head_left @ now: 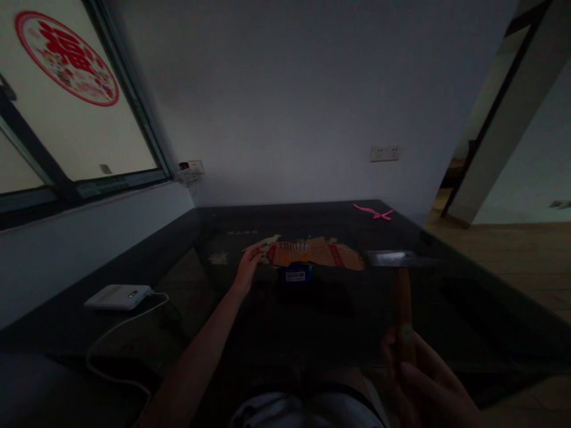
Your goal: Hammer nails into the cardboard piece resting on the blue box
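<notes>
My right hand (pixel 414 368) is wrapped round the wooden handle of a hammer (pixel 402 297). Its metal head is raised at the top, to the right of a torn strip of brown cardboard (pixel 330 252) with red patches. At the left end of that strip, my left hand (pixel 253 255) has its fingers closed on the cardboard's edge; the fingertips are small and dim. A row of thin upright marks, perhaps nails, shows near the cardboard's middle. Under its near edge sits a blue box (pixel 297 274) with a white label.
All of this is on a dark, glossy table (pixel 276 333). A white power bank (pixel 119 296) with a white cable (pixel 113 330) lies at the left. Toward the back right is a pink ribbon (pixel 377 213). A wall with sockets (pixel 384 154) stands behind, a window at the left.
</notes>
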### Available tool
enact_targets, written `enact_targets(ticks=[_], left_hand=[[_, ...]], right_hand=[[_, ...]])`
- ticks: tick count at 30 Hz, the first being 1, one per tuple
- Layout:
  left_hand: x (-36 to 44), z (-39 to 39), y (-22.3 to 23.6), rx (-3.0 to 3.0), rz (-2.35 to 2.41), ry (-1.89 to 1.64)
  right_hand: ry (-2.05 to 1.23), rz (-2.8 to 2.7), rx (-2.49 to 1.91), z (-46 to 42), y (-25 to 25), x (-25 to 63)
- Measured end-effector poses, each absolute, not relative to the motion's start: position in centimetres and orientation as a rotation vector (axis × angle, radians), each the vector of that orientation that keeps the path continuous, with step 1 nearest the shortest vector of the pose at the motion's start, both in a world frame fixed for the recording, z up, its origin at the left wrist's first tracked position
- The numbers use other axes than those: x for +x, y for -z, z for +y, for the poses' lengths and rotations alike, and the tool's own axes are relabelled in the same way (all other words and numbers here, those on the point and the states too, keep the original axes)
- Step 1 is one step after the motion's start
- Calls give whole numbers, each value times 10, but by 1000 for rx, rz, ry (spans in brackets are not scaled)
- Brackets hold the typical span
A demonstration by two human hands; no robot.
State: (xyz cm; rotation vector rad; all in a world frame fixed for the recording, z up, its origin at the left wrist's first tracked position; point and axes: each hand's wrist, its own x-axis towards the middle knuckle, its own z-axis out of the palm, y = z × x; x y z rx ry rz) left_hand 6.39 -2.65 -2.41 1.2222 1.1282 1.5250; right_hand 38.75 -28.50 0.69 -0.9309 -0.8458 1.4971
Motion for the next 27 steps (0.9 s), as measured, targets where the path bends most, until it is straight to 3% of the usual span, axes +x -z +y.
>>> enact_targets(ticks=[9,17,27], left_hand=[[56,-8,50,1536,1105,-1055],[69,-22,45,1632,908,-1105],[87,-36,49,1717,995,-1103]], right_hand=[[-1195,-751,-1152,-294,-15,381],[-1048,-900,-1287,-279,-6,411],[-731,-1074,-1504,-288,-16,455]])
